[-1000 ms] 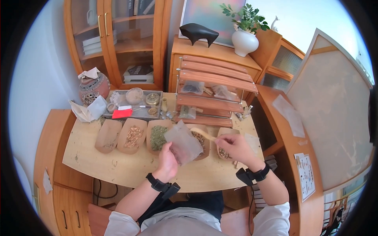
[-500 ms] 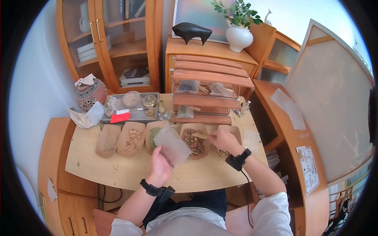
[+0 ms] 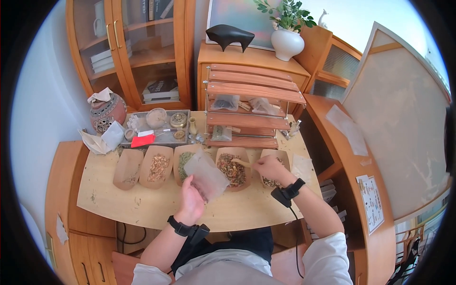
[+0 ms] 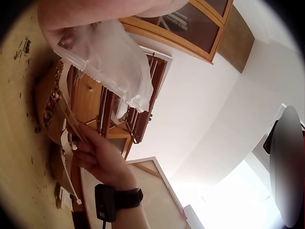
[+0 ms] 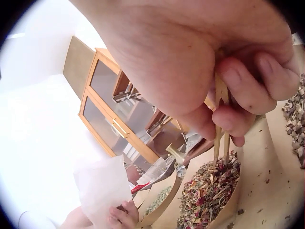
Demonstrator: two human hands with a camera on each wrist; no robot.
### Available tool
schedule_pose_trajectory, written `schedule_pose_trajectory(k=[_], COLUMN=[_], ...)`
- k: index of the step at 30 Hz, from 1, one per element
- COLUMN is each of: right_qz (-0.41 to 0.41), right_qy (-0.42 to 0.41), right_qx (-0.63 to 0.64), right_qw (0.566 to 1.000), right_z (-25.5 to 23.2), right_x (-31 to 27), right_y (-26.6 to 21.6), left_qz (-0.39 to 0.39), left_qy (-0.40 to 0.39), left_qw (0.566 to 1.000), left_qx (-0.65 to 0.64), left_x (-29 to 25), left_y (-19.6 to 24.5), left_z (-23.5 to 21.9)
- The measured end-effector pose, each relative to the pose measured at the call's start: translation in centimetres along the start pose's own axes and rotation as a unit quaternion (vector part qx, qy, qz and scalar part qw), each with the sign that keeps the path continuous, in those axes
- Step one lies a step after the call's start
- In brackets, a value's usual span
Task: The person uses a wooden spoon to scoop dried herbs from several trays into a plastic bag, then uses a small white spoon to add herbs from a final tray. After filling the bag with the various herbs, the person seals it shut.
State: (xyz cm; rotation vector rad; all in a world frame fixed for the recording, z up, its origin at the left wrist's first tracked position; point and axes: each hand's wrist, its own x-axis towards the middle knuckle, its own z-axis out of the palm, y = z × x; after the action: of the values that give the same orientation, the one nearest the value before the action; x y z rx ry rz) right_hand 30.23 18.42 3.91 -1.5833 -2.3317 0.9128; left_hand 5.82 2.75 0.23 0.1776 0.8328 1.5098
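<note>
My left hand [image 3: 191, 202] grips the lower edge of a pale translucent pouch [image 3: 206, 173], which leans up over the table; something reddish shows dimly at its bottom. Thin wooden tongs [image 3: 241, 162] are pinched between the thumb and fingers of my right hand [image 3: 273, 171]. In the right wrist view the tongs' tips are down in a mix of dried petals and herbs [image 5: 209, 191]. That mix fills a brown paper tray [image 3: 232, 151], just right of the pouch.
Left of it stand paper trays with green leaves [image 3: 185, 164], orange-brown pieces [image 3: 158, 167] and a few scraps. Another tray [image 3: 274, 152] sits under my right hand. Behind are a slatted wooden rack [image 3: 251, 90] with small bags and a grey tray [image 3: 164, 139] of small items.
The tongs have gone from beside the pouch's right edge down into the petal mix. The pouch and left hand have shifted left, away from that tray; over the last half second little moved.
</note>
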Motion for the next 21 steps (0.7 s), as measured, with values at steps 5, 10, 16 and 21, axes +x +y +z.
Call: schedule_pose_trajectory(k=[5,10,16,21], right_qz=[0.001,-0.031,-0.051,0.034], right_qy=[0.024,0.071,0.060,-0.024], right_qx=[-0.029,-0.106,-0.034,0.242], right_qw=[0.999,0.991,0.996,0.969], right_z=[0.5,2.1,3.3,1.0], right_x=[-2.1,-2.6,-1.6,-2.4], right_y=[-3.5,-3.5,-1.0,-1.0], left_qz=[0.005,0.012,0.010,0.014], left_qy=[-0.010,-0.019,-0.008,0.004], left_qw=[1.000,1.000,1.000,1.000], left_qx=[-0.008,-0.011,-0.014,-0.014], left_x=[0.3,0.4,0.6,0.8], left_y=[-0.1,-0.2,-0.3,-0.4], left_z=[-0.3,-0.5,-0.5,-0.5])
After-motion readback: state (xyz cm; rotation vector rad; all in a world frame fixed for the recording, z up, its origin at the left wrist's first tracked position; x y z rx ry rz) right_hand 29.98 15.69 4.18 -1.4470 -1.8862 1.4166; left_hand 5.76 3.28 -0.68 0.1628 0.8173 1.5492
